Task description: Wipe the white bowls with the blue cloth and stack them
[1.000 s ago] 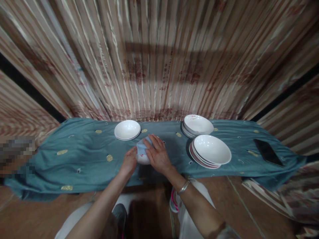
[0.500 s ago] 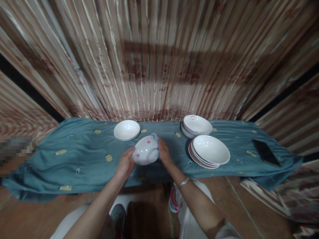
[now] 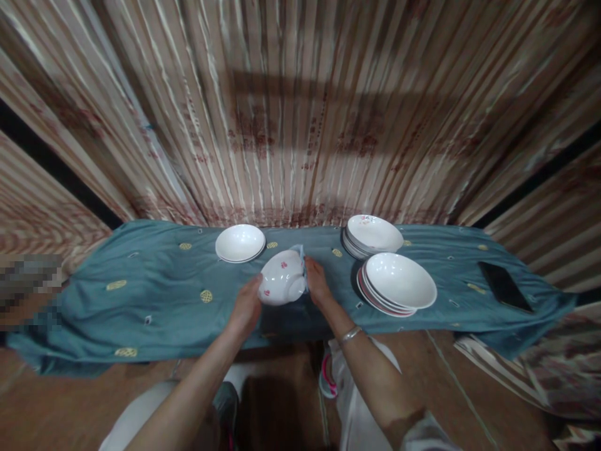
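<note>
Gripping the red-marked white bowl (image 3: 282,279) over the teal tablecloth (image 3: 173,285) in the left hand (image 3: 246,304). Holding the blue cloth (image 3: 300,250) at the bowl's right edge in the right hand (image 3: 317,284), off the outer wall partly covered a second ago; probably wiping edgeward.

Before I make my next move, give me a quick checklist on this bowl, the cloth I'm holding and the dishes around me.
1. Left hand on the bowl: ok, gripping its left side.
2. Blue cloth in the right hand: ok, at the bowl's right side.
3. One hand free: not ok, both are occupied.
4. Bowl apart from the front right stack: ok, tablecloth shows between them.
5. Inside of the bowl clean: cannot tell, its outside faces the camera.
6. Phone away from the dishes: ok, it lies farther right.
</note>
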`<state>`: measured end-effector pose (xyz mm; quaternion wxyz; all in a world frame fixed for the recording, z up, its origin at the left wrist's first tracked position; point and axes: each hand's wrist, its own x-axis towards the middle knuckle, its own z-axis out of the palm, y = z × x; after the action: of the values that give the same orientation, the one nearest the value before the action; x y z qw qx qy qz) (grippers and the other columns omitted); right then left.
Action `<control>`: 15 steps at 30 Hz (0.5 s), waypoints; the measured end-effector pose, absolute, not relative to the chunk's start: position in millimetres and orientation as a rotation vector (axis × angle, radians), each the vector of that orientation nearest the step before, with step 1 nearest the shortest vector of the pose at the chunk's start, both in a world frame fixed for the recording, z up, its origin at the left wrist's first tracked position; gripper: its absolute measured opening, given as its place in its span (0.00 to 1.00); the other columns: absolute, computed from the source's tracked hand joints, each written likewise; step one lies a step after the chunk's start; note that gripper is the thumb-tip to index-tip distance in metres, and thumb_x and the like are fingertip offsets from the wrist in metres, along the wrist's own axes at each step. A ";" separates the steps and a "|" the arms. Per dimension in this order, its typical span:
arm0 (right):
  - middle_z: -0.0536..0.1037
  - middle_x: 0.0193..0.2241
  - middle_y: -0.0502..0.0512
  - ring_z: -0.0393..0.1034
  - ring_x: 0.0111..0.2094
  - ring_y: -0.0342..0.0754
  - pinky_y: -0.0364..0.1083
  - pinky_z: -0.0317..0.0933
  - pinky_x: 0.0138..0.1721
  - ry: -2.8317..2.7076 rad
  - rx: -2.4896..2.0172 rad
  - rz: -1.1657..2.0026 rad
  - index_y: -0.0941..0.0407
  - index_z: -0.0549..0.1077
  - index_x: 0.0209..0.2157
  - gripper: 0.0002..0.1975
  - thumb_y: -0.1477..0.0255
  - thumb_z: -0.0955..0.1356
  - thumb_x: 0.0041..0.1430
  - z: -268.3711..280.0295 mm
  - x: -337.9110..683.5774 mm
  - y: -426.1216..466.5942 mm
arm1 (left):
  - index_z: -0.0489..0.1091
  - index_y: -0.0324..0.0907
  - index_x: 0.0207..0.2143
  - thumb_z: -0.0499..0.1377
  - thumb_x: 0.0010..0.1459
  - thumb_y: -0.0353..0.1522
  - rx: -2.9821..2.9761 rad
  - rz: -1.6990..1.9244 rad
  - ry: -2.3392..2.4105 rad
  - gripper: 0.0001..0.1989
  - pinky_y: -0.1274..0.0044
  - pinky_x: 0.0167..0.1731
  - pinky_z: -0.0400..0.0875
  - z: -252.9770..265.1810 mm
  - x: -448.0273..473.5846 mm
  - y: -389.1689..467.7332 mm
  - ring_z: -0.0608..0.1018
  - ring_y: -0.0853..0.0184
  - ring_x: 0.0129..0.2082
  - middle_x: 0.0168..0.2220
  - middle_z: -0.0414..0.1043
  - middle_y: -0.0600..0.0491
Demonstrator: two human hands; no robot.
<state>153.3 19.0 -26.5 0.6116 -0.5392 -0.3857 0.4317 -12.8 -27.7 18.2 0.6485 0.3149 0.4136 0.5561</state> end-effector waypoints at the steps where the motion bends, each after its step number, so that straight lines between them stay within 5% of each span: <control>1: 0.82 0.34 0.54 0.74 0.40 0.52 0.51 0.67 0.47 -0.912 -1.258 0.960 0.56 0.77 0.34 0.21 0.54 0.62 0.58 -25.1 156.3 20.7 | 0.77 0.38 0.30 0.71 0.40 0.47 0.727 1.263 0.934 0.22 0.73 0.39 0.70 18.0 -11.3 -28.0 0.79 0.59 0.38 0.32 0.80 0.47; 6: 0.82 0.40 0.57 0.74 0.45 0.53 0.52 0.64 0.52 -1.062 -1.277 0.776 0.56 0.78 0.40 0.22 0.55 0.62 0.60 -17.1 172.0 22.7 | 0.78 0.38 0.31 0.72 0.39 0.41 0.724 1.207 0.912 0.19 0.75 0.34 0.69 19.3 -6.2 -31.0 0.78 0.64 0.33 0.31 0.80 0.49; 15: 0.79 0.52 0.56 0.71 0.54 0.52 0.52 0.61 0.60 -1.380 -1.271 0.577 0.53 0.75 0.52 0.22 0.61 0.58 0.66 -1.9 164.5 8.4 | 0.79 0.40 0.34 0.71 0.40 0.35 0.717 1.315 1.015 0.16 0.75 0.38 0.69 22.6 -8.2 -25.7 0.79 0.62 0.36 0.31 0.81 0.50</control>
<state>164.5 8.4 -1.9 0.5557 -0.5384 -0.5845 0.2444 -8.2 -25.7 22.6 0.6180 0.3116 0.4411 0.5714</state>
